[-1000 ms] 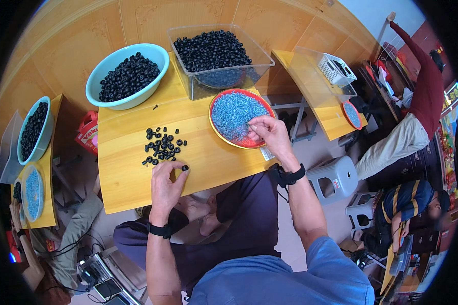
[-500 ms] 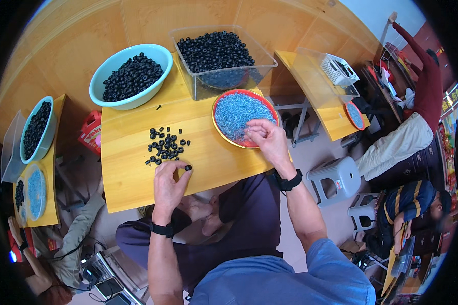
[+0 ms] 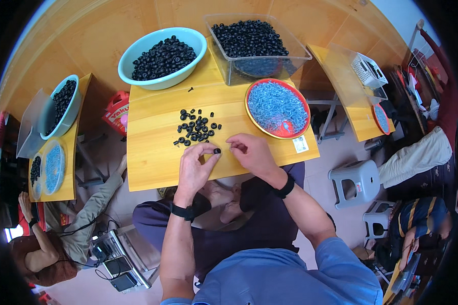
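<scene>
My left hand [image 3: 194, 166], at the front edge of the yellow table [image 3: 152, 162], pinches a small black ring-shaped part [image 3: 217, 151] between thumb and index finger. Just to its right, my right hand [image 3: 254, 156] has its thumb and fingertips pressed together, close to the part but apart from it. Whatever those fingertips hold is too small to name. Beyond my left hand lies a loose cluster of black parts [image 3: 197, 133], some ring-shaped and some narrower cylinders. A round red tray [image 3: 293, 133] heaped with small bluish-silver metal pieces [image 3: 275, 104] stands beyond my right hand.
At the back are a pale turquoise bowl [image 3: 127, 71] and a clear plastic bin [image 3: 239, 76], both full of black parts. One small black piece [image 3: 191, 89] lies apart. A grey stool [image 3: 359, 178] stands right. Other people sit at tables on both sides.
My right hand has left the red tray and come toward my left hand, which still pinches the black part. The whole view has shifted, so the table appears further right and higher.
</scene>
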### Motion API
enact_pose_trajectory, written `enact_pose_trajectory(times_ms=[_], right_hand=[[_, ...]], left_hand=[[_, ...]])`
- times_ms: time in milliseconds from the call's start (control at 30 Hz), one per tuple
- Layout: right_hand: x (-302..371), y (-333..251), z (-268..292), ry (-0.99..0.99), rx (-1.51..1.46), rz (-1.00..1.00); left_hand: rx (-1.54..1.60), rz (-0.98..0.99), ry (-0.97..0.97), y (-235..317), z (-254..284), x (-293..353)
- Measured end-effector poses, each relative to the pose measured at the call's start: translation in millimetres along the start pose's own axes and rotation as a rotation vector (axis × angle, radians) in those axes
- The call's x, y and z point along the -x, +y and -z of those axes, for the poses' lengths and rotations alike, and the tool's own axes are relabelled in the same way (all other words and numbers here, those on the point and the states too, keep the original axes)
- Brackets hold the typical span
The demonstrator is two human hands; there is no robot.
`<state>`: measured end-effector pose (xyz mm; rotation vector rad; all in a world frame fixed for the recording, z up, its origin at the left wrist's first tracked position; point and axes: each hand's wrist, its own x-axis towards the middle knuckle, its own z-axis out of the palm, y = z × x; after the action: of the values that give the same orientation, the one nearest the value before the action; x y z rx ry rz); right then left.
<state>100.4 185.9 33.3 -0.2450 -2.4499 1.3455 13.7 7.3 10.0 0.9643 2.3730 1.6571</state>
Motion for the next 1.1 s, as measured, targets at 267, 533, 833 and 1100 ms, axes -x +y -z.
enact_pose_trajectory(times_ms=[267, 533, 833, 1100], right_hand=[[-1, 2, -28, 0.007, 0.038, 0.065], [1, -3, -40, 0.071, 0.013, 0.074], [0, 6, -35, 0.076, -0.011, 0.079], [0, 4, -33, 0.063, -0.004, 0.121]], left_hand=[[0.211, 0.130, -0.021, -6, -2, -4], [0.213, 0.159, -0.050, -9, 4, -2], [0.101, -0.004, -0.039, -6, -1, -5], [0.099, -0.029, -0.050, -4, 1, -6]])
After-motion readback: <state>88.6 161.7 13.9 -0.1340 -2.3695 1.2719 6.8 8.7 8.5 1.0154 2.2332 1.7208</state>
